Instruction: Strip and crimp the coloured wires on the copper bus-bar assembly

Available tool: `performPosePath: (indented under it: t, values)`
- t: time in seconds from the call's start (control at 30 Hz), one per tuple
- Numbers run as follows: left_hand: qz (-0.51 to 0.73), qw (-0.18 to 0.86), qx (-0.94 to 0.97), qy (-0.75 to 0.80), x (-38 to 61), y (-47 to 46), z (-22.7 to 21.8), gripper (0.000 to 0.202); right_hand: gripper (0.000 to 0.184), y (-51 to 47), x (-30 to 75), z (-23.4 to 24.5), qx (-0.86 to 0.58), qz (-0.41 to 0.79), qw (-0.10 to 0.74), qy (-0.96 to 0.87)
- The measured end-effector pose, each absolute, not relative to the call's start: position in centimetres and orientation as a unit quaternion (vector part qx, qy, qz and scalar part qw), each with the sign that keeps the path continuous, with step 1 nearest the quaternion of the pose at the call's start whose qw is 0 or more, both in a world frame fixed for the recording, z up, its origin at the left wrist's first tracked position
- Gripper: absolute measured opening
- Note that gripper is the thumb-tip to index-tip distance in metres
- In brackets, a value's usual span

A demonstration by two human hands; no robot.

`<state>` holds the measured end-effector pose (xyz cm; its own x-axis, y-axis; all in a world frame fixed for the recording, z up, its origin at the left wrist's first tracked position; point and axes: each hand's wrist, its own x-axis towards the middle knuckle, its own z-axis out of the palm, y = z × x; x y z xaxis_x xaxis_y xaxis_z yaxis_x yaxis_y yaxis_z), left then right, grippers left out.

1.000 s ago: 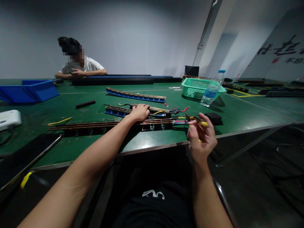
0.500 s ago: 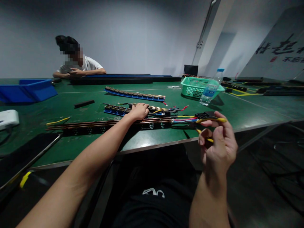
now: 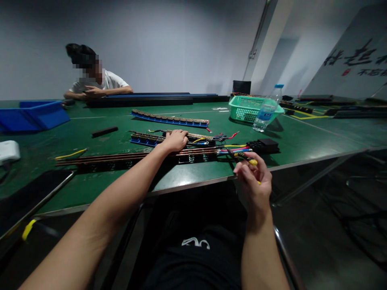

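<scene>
The left hand [image 3: 177, 141] reaches out over the green bench [image 3: 302, 139] and lies knuckles up on a long strip [image 3: 127, 157] of copper-coloured rails, its fingers folded down over the strip's far edge so that it is clamped against the bench top. The strip runs left to right near the bench's front edge, and from its right end a bundle of wires [image 3: 232, 150] (red, blue and yellow) leads toward a black block [image 3: 263, 145] that sits just beside it. The right hand [image 3: 253, 180] hangs at the bench's front edge, just past the strip's right end, closed around a pair of pliers [image 3: 245, 157] with yellow and black handles; the tool's nose points left toward the wires, though whether it touches them cannot be told. Behind the left hand lies a shorter strip on a blue base [image 3: 148, 139], and farther back another blue strip [image 3: 169, 118]. A black bar [image 3: 105, 131] and a loose yellow wire [image 3: 71, 154] lie to the left, near a white device [image 3: 8, 150] and a blue tray [image 3: 36, 114]. To the right stand a green basket [image 3: 245, 108] and a water bottle [image 3: 267, 112], just beside each other. At the far side a person in a white shirt [image 3: 104, 80] leans on the bench with folded arms.
</scene>
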<state>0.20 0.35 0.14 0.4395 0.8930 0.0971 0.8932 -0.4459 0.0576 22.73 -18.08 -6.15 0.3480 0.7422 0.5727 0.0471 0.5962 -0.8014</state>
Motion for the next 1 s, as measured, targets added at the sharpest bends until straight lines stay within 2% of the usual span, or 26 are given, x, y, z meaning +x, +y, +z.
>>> performPosePath:
  t: [0.17,0.33,0.57,0.73,1.0]
  values:
    - [-0.058,0.004,-0.848,-0.526,0.2,0.4,0.1,0.051,0.019,-18.7,22.8,-5.9,-0.453,0.150,0.672,-0.567]
    - [-0.059,0.008,-0.851,-0.521,0.1,0.5,0.0,0.052,0.032,-19.1,22.6,-4.6,-0.468,0.095,0.561,-0.676]
    - [-0.066,0.010,-0.852,-0.519,0.1,0.7,-0.1,0.050,0.022,-20.0,22.8,-4.0,-0.466,0.226,0.512,-0.686]
    - [-0.068,0.011,-0.851,-0.520,0.2,0.6,-0.1,0.049,0.033,-19.3,22.4,-4.4,-0.477,0.254,0.553,-0.635]
    - [-0.054,0.009,-0.850,-0.524,0.2,0.2,0.2,0.050,0.036,-17.4,21.3,-4.1,-0.443,0.287,0.699,-0.483]
